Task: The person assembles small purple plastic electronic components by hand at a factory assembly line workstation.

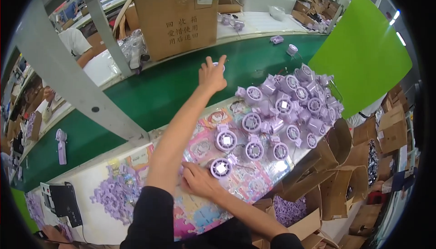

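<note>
My left hand (212,74) reaches over the green conveyor belt (168,83), its fingers around a round lilac fan housing (220,66), mostly hidden by the hand. Low over the colourful printed mat (200,219), my right hand (198,182) has its fingers bent and drawn together. A bit of lilac shows by its fingertips, too hidden to name. Just right of that hand lies a lilac fan housing (221,168) with a white square in its middle. Another such fan housing (225,140) sits farther back, beside a large heap of fan housings (284,106) with thin wires.
Small lilac parts (116,192) are piled left on the table. A cardboard box (179,17) stands beyond the belt, and a grey metal post (86,81) rises at left. Right are a green panel (363,54) and open cartons (345,190). Other people sit at left.
</note>
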Tool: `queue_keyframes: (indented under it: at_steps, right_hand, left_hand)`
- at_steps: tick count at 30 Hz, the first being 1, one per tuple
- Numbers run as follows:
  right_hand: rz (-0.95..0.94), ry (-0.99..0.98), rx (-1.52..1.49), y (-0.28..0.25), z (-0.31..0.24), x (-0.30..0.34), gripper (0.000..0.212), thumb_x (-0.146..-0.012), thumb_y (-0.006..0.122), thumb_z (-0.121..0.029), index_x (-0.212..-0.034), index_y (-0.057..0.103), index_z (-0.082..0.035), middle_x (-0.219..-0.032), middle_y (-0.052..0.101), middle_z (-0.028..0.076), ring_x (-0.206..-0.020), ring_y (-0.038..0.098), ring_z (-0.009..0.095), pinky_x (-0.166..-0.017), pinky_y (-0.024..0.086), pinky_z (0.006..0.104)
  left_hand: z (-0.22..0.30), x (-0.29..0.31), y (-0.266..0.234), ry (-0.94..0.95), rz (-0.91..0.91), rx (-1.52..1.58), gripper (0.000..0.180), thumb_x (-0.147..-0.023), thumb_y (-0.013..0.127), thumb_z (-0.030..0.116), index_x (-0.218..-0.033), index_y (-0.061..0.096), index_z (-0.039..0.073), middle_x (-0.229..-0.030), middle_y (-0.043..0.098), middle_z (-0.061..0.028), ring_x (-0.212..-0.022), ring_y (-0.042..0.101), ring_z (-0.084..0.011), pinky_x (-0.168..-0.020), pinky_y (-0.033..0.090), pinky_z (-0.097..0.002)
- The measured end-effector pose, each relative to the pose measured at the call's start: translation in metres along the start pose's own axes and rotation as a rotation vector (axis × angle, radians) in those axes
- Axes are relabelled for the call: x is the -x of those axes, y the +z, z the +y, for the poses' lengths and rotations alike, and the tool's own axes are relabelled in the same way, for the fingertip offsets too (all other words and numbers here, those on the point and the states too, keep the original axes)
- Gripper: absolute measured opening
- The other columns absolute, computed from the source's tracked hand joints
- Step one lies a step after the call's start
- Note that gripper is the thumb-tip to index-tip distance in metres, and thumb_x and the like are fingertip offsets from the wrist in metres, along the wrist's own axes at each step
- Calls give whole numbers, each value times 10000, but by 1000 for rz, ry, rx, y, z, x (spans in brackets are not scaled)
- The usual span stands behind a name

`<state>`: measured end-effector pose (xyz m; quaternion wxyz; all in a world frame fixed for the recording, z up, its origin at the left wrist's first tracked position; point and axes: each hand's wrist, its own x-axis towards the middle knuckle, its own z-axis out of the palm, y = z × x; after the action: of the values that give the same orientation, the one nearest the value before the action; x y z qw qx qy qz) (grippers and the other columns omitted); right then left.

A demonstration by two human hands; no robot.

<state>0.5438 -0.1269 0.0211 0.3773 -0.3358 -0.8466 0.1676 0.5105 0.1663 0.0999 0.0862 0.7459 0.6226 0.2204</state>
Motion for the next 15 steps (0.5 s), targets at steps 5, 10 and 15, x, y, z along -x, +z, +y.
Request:
queue_keyframes:
  at_steps: [5,10,15]
  right_hand:
    - [-5,-9,-42,-5,-4,-8,275,-811,671,-72,-1048,581,34,-1035,622,190,-878,666,352,-730,571,420]
    - [-57,-22,14,-6,-2,-11,209,-791,662,-59,-962,561,9,-987,613,158,-865,664,314,-709,564,398]
    - [-35,-34,50,1,4,-6,205,-819,663,-28,-979,540,8,-1047,636,155,-850,682,321,-701,582,380]
  left_hand:
    - [-12,-23,48,-49,9,-159,719,-775,725,132,-1441,463,206,-1419,383,-193,-1188,500,-451,-959,483,-524]
    - [-33,-6,43,83,32,-124,499,-795,709,197,-1278,594,151,-1348,481,-188,-1147,540,-426,-935,509,-481]
    - [-37,50,-40,-85,-266,39,492,-750,705,379,-1184,646,156,-1170,621,-123,-1082,644,-339,-927,525,-425]
